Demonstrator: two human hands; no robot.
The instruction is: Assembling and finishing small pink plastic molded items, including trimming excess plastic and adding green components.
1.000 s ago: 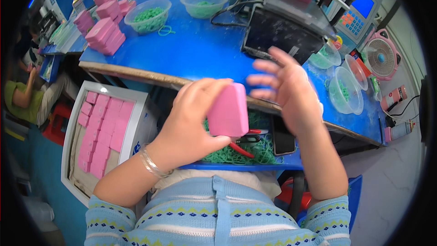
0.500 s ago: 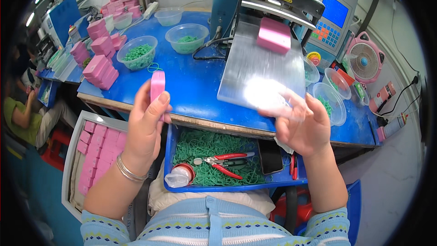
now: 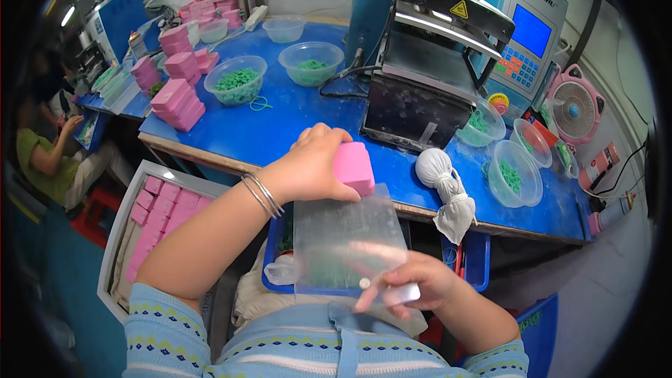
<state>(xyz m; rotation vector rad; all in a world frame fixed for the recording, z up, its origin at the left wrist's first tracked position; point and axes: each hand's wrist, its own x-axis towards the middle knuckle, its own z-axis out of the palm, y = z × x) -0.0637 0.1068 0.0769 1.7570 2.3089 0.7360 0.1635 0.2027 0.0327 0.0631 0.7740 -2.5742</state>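
Observation:
My left hand (image 3: 311, 164) is closed around a pink block (image 3: 354, 169) at the table's front edge, thumb on the near side. Below that block, a see-through-looking, blurred plate (image 3: 339, 238) hangs over the blue drawer tray (image 3: 483, 259). At the plate's lower right corner is my right hand (image 3: 420, 283), its fingers smeared by motion. A small white piece (image 3: 402, 295) shows among those fingers, and I cannot make out whether they grip it or the plate. A white tied cloth bag (image 3: 448, 189) lies on the table edge above the right hand.
A press machine (image 3: 420, 108) stands at the back of the blue table (image 3: 238, 140). Pink blocks (image 3: 175, 105) are stacked at the left, beside clear bowls (image 3: 235, 78) of green pieces. More pink blocks fill a white crate (image 3: 119, 238) at lower left. Farther left sits another person (image 3: 49, 157).
The plate has left the press and come toward me over the tray, uncovering the cloth bag. My left hand has moved right with a pink block. My right hand has dropped lower.

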